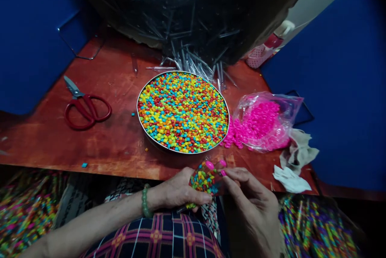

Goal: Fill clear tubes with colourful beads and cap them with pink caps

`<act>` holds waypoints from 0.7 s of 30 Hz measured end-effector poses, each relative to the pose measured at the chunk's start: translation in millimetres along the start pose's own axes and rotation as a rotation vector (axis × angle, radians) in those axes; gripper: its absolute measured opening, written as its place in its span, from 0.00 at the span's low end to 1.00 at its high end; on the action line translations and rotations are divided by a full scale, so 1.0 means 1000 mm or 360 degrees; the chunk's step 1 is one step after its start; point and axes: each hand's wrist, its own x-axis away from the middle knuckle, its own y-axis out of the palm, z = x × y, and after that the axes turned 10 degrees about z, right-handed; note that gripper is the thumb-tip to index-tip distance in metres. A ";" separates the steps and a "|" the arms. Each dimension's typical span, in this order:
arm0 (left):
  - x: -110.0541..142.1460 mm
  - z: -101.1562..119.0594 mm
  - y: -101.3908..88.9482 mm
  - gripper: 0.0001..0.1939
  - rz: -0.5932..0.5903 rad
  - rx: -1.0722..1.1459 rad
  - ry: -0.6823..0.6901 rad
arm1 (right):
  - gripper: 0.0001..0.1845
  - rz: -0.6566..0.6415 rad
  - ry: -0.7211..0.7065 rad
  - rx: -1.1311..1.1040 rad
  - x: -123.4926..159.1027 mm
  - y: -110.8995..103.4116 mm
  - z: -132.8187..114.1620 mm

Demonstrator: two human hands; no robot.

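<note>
My left hand (183, 189), with a green bead bracelet at the wrist, is wrapped round a bunch of clear plastic tubes (202, 179) filled with colourful candies. Pink caps (210, 165) sit at the upper ends of some tubes. Thumb and forefinger of my right hand (253, 197) pinch a small pink cap (223, 173) at the mouth of one tube. Just beyond my hands stands a round metal bowl (141, 128) heaped with many-coloured candies. To its right, loose pink caps (238, 131) spill from a clear plastic bag (289, 107).
Red-handled scissors (87, 109) lie left on the reddish table (120, 145). Behind the bowl, empty clear tubes (193, 61) spill from a large dark-lined box (144, 39). Crumpled cloths (292, 179) lie at the right edge. Filled tubes (316, 226) are piled below on both sides.
</note>
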 end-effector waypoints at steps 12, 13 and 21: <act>-0.005 -0.001 -0.005 0.15 -0.0117 -0.0025 -0.0137 | 0.05 -0.0013 0.0107 0.0001 0.008 -0.012 0.010; -0.005 -0.001 -0.004 0.14 -0.0116 -0.0018 -0.0151 | 0.04 -0.0022 0.0076 -0.0005 0.008 -0.013 0.011; -0.005 0.000 -0.003 0.14 -0.0028 -0.0051 -0.0230 | 0.18 0.0036 -0.0328 0.0040 0.022 -0.011 0.036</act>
